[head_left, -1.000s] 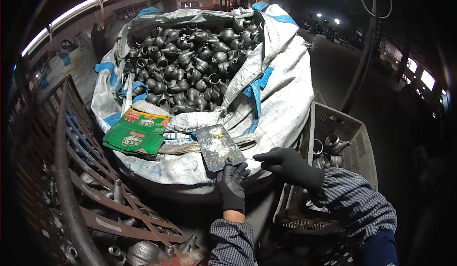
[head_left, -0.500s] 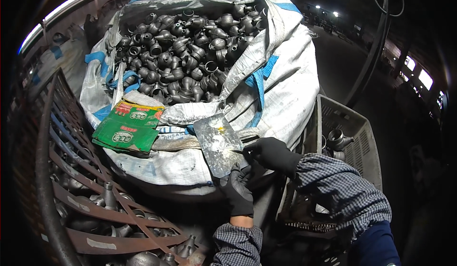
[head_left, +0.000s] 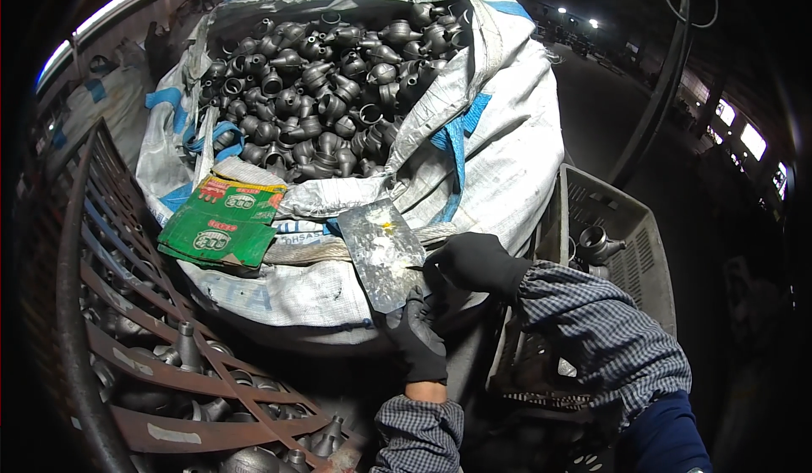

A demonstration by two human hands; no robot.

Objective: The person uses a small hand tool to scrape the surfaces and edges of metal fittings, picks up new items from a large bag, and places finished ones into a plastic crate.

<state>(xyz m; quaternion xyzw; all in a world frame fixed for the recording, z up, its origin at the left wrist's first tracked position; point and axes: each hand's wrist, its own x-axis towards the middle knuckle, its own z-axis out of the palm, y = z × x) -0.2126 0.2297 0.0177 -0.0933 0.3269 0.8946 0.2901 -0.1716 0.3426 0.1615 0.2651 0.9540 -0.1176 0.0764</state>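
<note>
A thin grey sheet-metal plate (head_left: 382, 244), blotched with white and a yellow spot, leans over the front rim of a big white woven sack (head_left: 516, 147). At its lower end my left hand (head_left: 419, 342), in a dark glove, is closed with the thumb over the plate's edge. My right hand (head_left: 478, 263), gloved too, is closed at the plate's right side. From its fingers a thin dark tip points onto the whitish patch; the rest of that slim thing is hidden. Many dark metal pipe-like castings (head_left: 326, 92) fill the sack.
Left of the plate, a green printed cardboard piece (head_left: 216, 228) lies on the sack's rim. A rusty metal crate (head_left: 139, 338) holding more castings stands at the left. Grey plastic crates (head_left: 647, 261) stand at the right, one with castings inside. A pole rises behind them.
The whole view has shifted slightly left. My right hand sits a little higher, and the thin tip on the plate shows darker. My left hand keeps its hold on the plate.
</note>
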